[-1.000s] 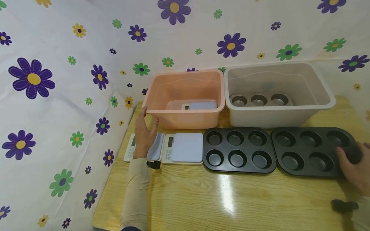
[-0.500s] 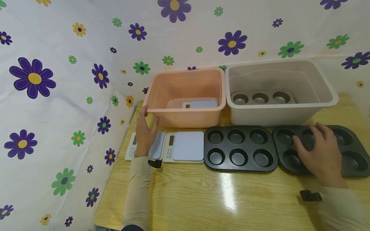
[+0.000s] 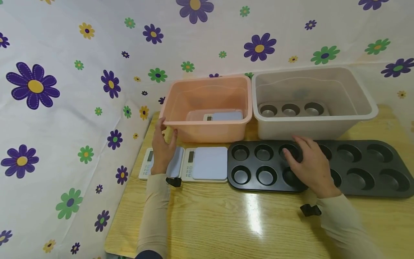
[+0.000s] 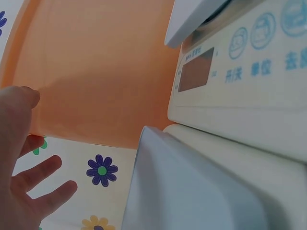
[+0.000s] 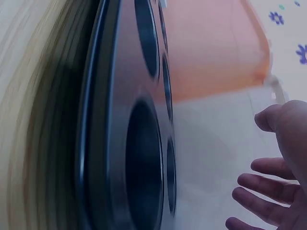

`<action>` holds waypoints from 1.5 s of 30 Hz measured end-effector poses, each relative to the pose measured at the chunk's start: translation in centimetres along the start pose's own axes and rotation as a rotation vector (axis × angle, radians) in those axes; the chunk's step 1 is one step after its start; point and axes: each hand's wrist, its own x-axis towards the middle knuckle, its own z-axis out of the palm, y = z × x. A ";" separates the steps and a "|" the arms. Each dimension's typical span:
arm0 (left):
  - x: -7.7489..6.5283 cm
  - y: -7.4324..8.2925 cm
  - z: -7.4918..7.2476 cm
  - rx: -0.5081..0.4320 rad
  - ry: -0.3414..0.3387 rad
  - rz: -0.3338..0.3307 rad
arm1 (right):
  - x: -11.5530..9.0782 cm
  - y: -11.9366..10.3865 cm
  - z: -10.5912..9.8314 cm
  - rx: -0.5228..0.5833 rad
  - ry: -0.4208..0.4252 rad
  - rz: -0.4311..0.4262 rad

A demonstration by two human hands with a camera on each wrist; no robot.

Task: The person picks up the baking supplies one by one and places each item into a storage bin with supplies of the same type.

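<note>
My left hand [image 3: 163,149] is at the front left corner of a pink plastic tub [image 3: 207,133], its fingertips at the rim. In the left wrist view its thumb lies against the tub wall and the other fingers are loosely spread. Below that hand is a kitchen scale [image 3: 147,169], partly hidden, with a second kitchen scale [image 3: 210,163] beside it. My right hand [image 3: 312,171], fingers loose and holding nothing, is above the adjoining ends of two dark muffin pans, the left muffin pan [image 3: 253,163] and the right muffin pan [image 3: 370,162].
Behind the pans stands a whitish tub [image 3: 299,128] holding another muffin pan [image 3: 302,108]. Inside the pink tub lies another kitchen scale [image 3: 227,116]. A flower-print cloth [image 3: 123,18] hangs behind and left of the wooden table [image 3: 207,223].
My right hand has swept left from the right end of the right muffin pan to where the two pans meet. My left hand has stayed at the pink tub's corner.
</note>
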 end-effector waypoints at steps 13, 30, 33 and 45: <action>-0.4 0.0 1.7 -0.410 0.031 -0.135 | 1.6 -4.1 5.6 0.064 -0.069 -0.122; -0.5 3.1 1.3 -0.418 0.072 -0.133 | 5.0 -7.9 11.4 0.054 -0.303 -0.162; -0.5 2.0 1.8 -0.425 0.079 -0.125 | 5.1 -8.2 12.6 0.035 -0.304 -0.219; -0.5 0.0 2.3 -0.401 0.078 -0.107 | 4.2 -9.5 13.8 -0.079 -0.481 -0.131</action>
